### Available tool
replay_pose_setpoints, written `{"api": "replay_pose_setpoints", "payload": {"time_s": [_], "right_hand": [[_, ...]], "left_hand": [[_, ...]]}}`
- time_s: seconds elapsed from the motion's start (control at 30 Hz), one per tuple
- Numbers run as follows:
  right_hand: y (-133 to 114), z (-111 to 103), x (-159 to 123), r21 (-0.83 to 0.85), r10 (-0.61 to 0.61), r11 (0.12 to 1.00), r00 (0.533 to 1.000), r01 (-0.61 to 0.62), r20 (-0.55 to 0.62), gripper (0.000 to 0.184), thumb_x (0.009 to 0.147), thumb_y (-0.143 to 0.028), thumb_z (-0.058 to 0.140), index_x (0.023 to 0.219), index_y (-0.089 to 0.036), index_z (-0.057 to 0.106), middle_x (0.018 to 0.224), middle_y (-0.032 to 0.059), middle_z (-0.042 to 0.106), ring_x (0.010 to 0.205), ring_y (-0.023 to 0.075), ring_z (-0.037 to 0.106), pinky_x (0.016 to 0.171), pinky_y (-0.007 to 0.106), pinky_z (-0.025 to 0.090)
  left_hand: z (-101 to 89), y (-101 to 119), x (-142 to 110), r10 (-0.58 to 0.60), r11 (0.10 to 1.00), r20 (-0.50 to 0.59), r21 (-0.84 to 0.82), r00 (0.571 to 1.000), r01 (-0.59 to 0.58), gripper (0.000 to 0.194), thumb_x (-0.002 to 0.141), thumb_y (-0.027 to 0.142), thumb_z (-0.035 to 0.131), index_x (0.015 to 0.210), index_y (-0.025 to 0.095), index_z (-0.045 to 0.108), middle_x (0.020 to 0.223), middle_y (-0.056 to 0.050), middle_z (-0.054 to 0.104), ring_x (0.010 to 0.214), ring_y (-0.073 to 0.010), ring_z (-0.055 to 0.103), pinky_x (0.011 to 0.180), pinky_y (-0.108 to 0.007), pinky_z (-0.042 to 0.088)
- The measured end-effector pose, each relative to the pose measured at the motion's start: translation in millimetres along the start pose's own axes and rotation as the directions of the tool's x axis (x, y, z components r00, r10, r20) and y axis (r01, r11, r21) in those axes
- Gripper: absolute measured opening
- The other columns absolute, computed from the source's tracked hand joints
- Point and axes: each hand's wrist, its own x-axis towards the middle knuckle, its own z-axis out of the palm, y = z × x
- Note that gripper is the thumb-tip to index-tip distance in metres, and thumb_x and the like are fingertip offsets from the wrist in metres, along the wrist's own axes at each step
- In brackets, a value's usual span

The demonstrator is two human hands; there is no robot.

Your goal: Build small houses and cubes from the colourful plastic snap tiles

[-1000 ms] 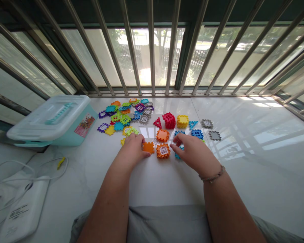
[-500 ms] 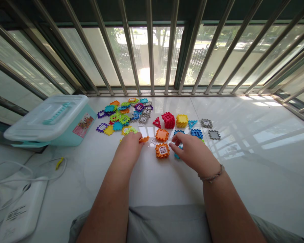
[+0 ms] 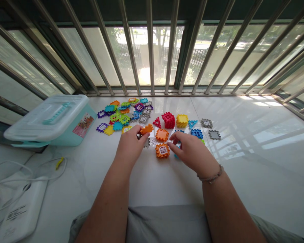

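Between the thumb and fingers of my left hand [image 3: 130,143] is an orange building tile [image 3: 147,129] with notched edges, held tilted above the surface. A grey tile [image 3: 147,143] shows just under that hand, partly covered by it. Right of it lie a flat orange tile [image 3: 162,135] and an orange stack [image 3: 162,151] topped by a white window insert. My right hand [image 3: 188,145] hovers beside these orange pieces, thumb and fingers apart with nothing visible between them. It partly covers some blue tiles [image 3: 178,132].
Mixed tiles [image 3: 124,118] lie heaped at the left back. A red stack [image 3: 168,120], a yellow stack [image 3: 182,120], a blue stack [image 3: 197,133] and grey tiles [image 3: 214,135] stand rightward. A lidded teal box [image 3: 50,121] and a white power strip [image 3: 22,206] are left; metal bars [image 3: 152,50] rise behind.
My left hand has lifted the orange tile and brought it slightly right, turning it face up. A grey tile now shows beneath that hand. My right hand has barely moved.
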Motion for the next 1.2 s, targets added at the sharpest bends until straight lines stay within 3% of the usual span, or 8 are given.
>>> {"api": "replay_pose_setpoints", "payload": {"time_s": [0.1, 0.27, 0.43, 0.6, 0.83, 0.97, 1.07, 1.2], "right_hand": [[-2.8, 1.2, -0.4, 0.084, -0.103, 0.991, 0.992, 0.109, -0.070, 0.017, 0.107, -0.037, 0.073, 0.119, -0.025, 0.071, 0.114, 0.0038, 0.082, 0.079, 0.0181, 0.070, 0.074, 0.032, 0.047], [-9.9, 1.6, -2.0, 0.202, -0.171, 0.960, 0.977, 0.195, -0.128, 0.020, 0.106, -0.041, 0.076, 0.117, -0.025, 0.071, 0.109, 0.0030, 0.082, 0.071, 0.0152, 0.068, 0.070, 0.031, 0.047], [-13.6, 2.9, -1.0, 0.279, -0.135, 0.942, 0.970, 0.189, -0.200, 0.029, 0.103, -0.050, 0.080, 0.100, -0.025, 0.066, 0.082, -0.0018, 0.074, 0.064, 0.0151, 0.066, 0.066, 0.030, 0.046], [-13.7, 7.2, 1.3, 0.369, 0.007, 0.926, 0.972, 0.083, -0.236, 0.044, 0.096, -0.063, 0.083, 0.110, -0.026, 0.063, 0.078, -0.0041, 0.070, 0.063, 0.0158, 0.068, 0.064, 0.030, 0.048], [-19.1, 9.5, 2.3, 0.493, 0.016, 0.865, 0.980, 0.087, -0.200, 0.047, 0.092, -0.063, 0.085, 0.114, -0.027, 0.066, 0.071, -0.0054, 0.067, 0.061, 0.0168, 0.067, 0.061, 0.029, 0.051], [-20.9, 10.8, 2.2, 0.493, 0.008, 0.860, 0.965, 0.127, -0.262, 0.047, 0.090, -0.061, 0.089, 0.114, -0.028, 0.066, 0.072, -0.0049, 0.068, 0.061, 0.0170, 0.068, 0.058, 0.029, 0.051], [-19.3, 12.6, 2.3, 0.434, -0.033, 0.883, 0.947, 0.178, -0.321, 0.046, 0.090, -0.057, 0.090, 0.114, -0.028, 0.064, 0.083, -0.0025, 0.075, 0.062, 0.0155, 0.068, 0.060, 0.029, 0.053], [-16.9, 15.5, 2.6, 0.360, -0.068, 0.907, 0.921, 0.217, -0.385, 0.045, 0.091, -0.054, 0.090, 0.113, -0.027, 0.061, 0.107, 0.0023, 0.082, 0.061, 0.0119, 0.065, 0.060, 0.029, 0.052]], "left_hand": [[2.5, 4.3, -3.0, 0.167, 0.982, -0.019, -0.087, 0.986, -0.168, 0.008, 0.098, 0.031, 0.079, 0.095, 0.024, 0.075, 0.083, 0.000, 0.077, 0.071, -0.0187, 0.066, 0.069, -0.030, 0.043], [6.8, 7.6, -8.3, 0.464, 0.867, -0.047, -0.179, 0.885, -0.464, 0.006, 0.101, 0.025, 0.076, 0.095, 0.023, 0.075, 0.092, -0.002, 0.080, 0.077, -0.0175, 0.068, 0.074, -0.029, 0.050], [9.2, 4.5, -7.6, 0.587, 0.782, -0.163, -0.138, 0.793, -0.608, 0.015, 0.095, 0.008, 0.075, 0.097, 0.023, 0.073, 0.100, -0.003, 0.080, 0.089, -0.0183, 0.073, 0.082, -0.028, 0.054], [9.9, 4.3, -6.6, 0.644, 0.726, -0.222, -0.123, 0.732, -0.677, 0.016, 0.098, 0.007, 0.070, 0.097, 0.023, 0.073, 0.104, -0.005, 0.081, 0.095, -0.0185, 0.076, 0.084, -0.029, 0.057], [3.6, 13.6, -11.1, 0.551, 0.797, -0.218, -0.147, 0.805, -0.585, 0.020, 0.104, 0.013, 0.062, 0.096, 0.025, 0.077, 0.110, -0.007, 0.084, 0.104, -0.0196, 0.078, 0.094, -0.032, 0.061], [3.0, 15.1, -11.2, 0.543, 0.802, -0.230, -0.142, 0.808, -0.580, 0.018, 0.102, 0.014, 0.064, 0.096, 0.025, 0.076, 0.111, -0.007, 0.084, 0.107, -0.0204, 0.078, 0.094, -0.032, 0.061], [4.3, 13.6, -10.5, 0.537, 0.798, -0.244, -0.161, 0.807, -0.580, 0.020, 0.099, 0.008, 0.063, 0.098, 0.024, 0.074, 0.111, -0.007, 0.083, 0.109, -0.0202, 0.076, 0.091, -0.031, 0.061], [6.3, 12.4, -11.4, 0.441, 0.860, -0.180, -0.196, 0.879, -0.471, 0.021, 0.098, 0.008, 0.064, 0.106, 0.024, 0.074, 0.110, -0.005, 0.082, 0.102, -0.0192, 0.077, 0.088, -0.030, 0.061]]}}
